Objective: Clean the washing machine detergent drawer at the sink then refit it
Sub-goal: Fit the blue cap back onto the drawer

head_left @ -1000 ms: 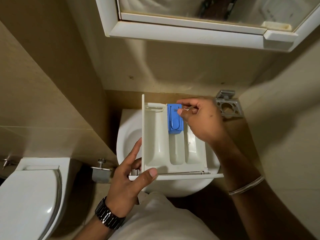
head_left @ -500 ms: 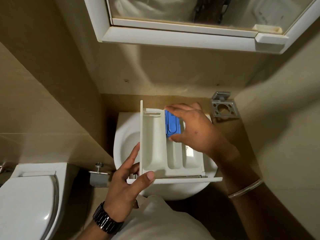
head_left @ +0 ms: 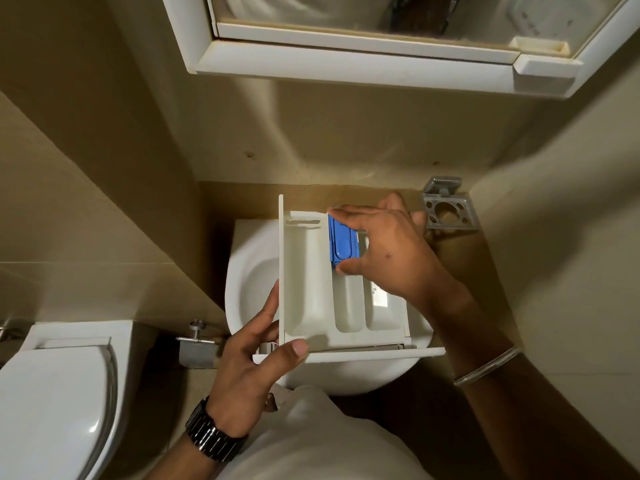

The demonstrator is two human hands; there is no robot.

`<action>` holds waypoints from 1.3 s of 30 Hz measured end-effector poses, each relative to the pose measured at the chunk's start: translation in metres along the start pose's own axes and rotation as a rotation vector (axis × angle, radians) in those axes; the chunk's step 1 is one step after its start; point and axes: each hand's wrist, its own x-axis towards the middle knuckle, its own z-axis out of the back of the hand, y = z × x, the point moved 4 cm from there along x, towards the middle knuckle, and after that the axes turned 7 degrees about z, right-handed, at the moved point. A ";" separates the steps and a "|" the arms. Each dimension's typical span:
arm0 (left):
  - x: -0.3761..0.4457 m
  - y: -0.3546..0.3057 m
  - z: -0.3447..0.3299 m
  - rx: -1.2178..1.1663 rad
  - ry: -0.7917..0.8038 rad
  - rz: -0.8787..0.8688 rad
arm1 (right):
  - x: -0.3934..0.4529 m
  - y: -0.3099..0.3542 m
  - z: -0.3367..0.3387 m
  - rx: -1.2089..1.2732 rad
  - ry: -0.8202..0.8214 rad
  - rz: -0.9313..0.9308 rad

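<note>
Drawer (head_left: 313, 289) held over sink (head_left: 249, 282) | left hand (head_left: 249, 368) grips its front-left corner | right hand (head_left: 384, 251) fingers pinch blue insert (head_left: 341, 242) at far end | best lifted straight, drawer steady.

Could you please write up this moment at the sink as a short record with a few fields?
Place: bathroom, white sink between a toilet and a metal wall holder
Object: white detergent drawer held over the sink, compartments facing up
Insert: blue insert at the far end of the middle compartment
Left hand: left hand grips the drawer's near left corner, thumb on the front panel
Right hand: right hand pinches the blue insert between fingers and thumb
Water: none visibly running
</note>
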 end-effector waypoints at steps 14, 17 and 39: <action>0.006 0.001 0.001 -0.079 -0.019 0.105 | -0.013 -0.006 -0.029 0.132 0.071 -0.018; 0.004 -0.003 0.002 -0.094 -0.020 0.130 | -0.038 -0.014 -0.017 0.277 -0.008 -0.097; 0.003 -0.011 0.003 -0.207 0.000 0.261 | -0.137 -0.012 -0.067 1.304 -0.304 -0.393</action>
